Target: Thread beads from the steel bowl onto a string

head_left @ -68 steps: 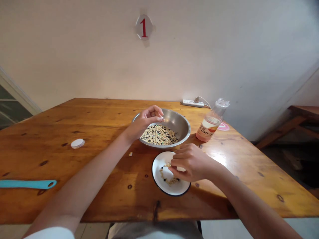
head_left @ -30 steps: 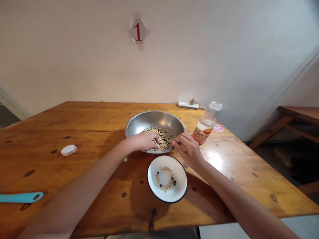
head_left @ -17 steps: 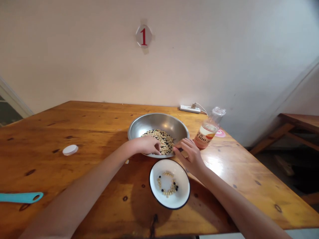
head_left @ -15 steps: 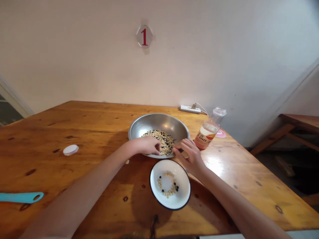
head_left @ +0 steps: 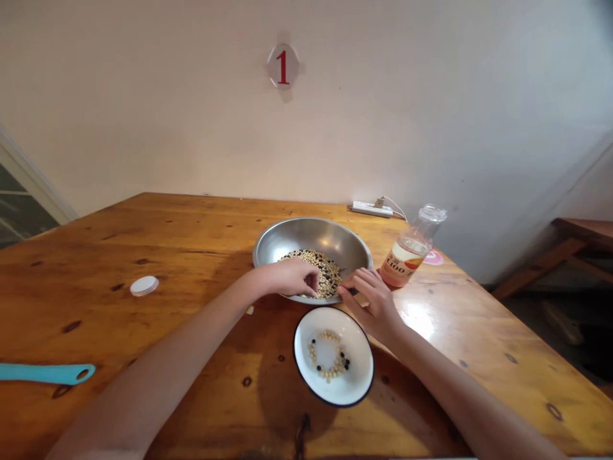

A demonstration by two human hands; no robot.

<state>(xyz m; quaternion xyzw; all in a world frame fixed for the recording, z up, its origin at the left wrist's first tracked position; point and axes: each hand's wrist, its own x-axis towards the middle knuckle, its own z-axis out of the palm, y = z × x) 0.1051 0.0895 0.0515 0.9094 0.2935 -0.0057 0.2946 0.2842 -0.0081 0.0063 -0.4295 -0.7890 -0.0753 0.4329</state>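
A steel bowl holds a heap of pale and black beans. Over its near side is my left hand, its fingers closed in a pinch above the beans; whatever sits between the fingertips is too small to name. At the bowl's right front rim my right hand is closed, thumb near the forefinger, with something dark and unclear at its fingertips. Just in front stands a white dish with a dark rim, bearing a loose ring of pale and black beans.
A bottle of pinkish liquid stands right of the bowl. A white lid and a turquoise handle lie at the left. Behind, a power strip rests near the wall. A wooden bench is at the far right.
The whole view has shifted, so everything appears slightly farther right. Both hands keep nearly the same places at the bowl, and the left fingers have curled a little differently.
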